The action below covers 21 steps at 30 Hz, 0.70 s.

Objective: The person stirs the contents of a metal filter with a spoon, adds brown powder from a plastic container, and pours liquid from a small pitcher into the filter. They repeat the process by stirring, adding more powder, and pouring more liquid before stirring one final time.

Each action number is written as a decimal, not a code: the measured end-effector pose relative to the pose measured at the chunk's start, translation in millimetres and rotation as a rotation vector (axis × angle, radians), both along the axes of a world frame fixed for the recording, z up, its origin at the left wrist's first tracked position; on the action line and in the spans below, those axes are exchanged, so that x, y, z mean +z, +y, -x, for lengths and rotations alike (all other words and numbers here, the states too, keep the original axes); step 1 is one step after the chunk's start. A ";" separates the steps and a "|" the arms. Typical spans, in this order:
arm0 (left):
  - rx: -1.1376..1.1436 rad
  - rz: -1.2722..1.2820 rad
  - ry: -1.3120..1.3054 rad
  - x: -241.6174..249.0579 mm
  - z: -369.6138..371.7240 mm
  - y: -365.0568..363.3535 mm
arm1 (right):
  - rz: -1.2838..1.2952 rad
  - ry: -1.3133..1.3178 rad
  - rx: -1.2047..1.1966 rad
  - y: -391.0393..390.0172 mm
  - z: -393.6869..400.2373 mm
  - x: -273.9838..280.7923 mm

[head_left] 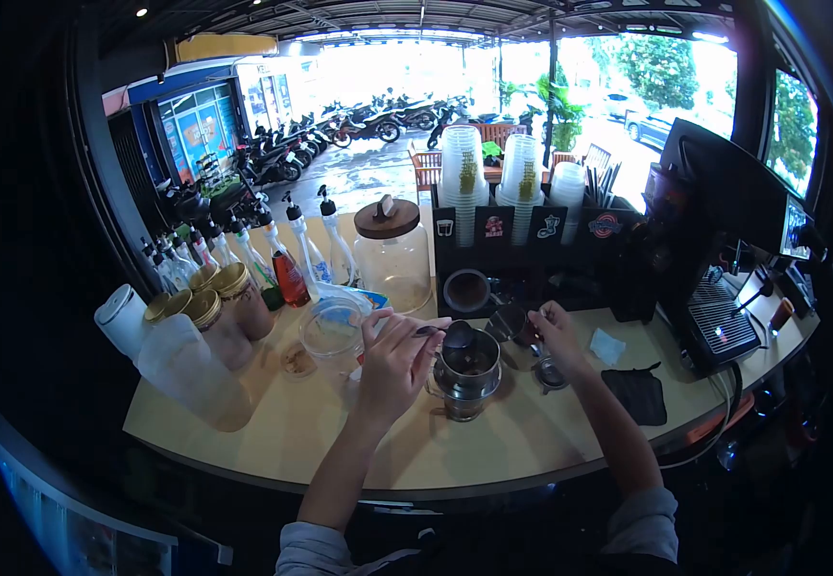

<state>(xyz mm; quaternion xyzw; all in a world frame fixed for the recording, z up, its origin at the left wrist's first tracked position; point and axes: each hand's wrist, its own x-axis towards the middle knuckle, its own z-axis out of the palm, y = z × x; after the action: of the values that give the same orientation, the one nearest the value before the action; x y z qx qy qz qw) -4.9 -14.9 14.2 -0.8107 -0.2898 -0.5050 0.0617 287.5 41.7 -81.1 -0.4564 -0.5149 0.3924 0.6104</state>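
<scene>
Left hand (pixel 392 360) clamped on spoon (pixel 440 333) over metal cup (pixel 464 374) mid-tabletop (pixel 532 432); right hand (pixel 556 331) pinching a small dark container (pixel 512 322). I'd keep the spoon level, centred over the cup.

Dark spoon (pixel 450 335) held level over upright steel filter cup (pixel 467 376) on tan counter, dark grounds inside

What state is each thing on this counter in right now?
Left hand: holding a dark spoon over the steel filter cup.
Steel filter cup: upright, lid off.
Right hand: fingers on a small dark container.
Glass jar with brown lid: closed.
</scene>
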 end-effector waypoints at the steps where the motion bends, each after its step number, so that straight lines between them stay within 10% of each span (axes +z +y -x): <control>1: 0.004 -0.002 0.001 -0.6 -0.4 0.3 | 0.038 0.053 -0.001 1.5 0.1 -8.0; 13: -0.044 -0.113 0.042 -5.5 -11.6 5.2 | 0.080 -0.188 -0.059 13.5 -15.2 -57.1; 15: -0.048 -0.134 0.092 -3.3 -14.6 6.8 | 0.082 -0.376 -0.081 2.7 -13.3 -29.6; 17: -0.064 -0.140 0.124 -3.0 -17.2 12.0 | -0.445 -0.795 -0.179 -35.3 15.9 38.1; 21: -0.096 -0.149 0.222 -3.7 -26.2 19.5 | -0.369 -0.451 0.302 -96.8 61.7 118.5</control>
<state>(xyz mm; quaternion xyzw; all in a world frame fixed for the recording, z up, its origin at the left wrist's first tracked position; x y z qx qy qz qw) 21.2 4.6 10.5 -0.8677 -0.2036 -0.4347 0.1292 225.8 -55.2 37.5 -0.3318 -0.7614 0.2676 0.4884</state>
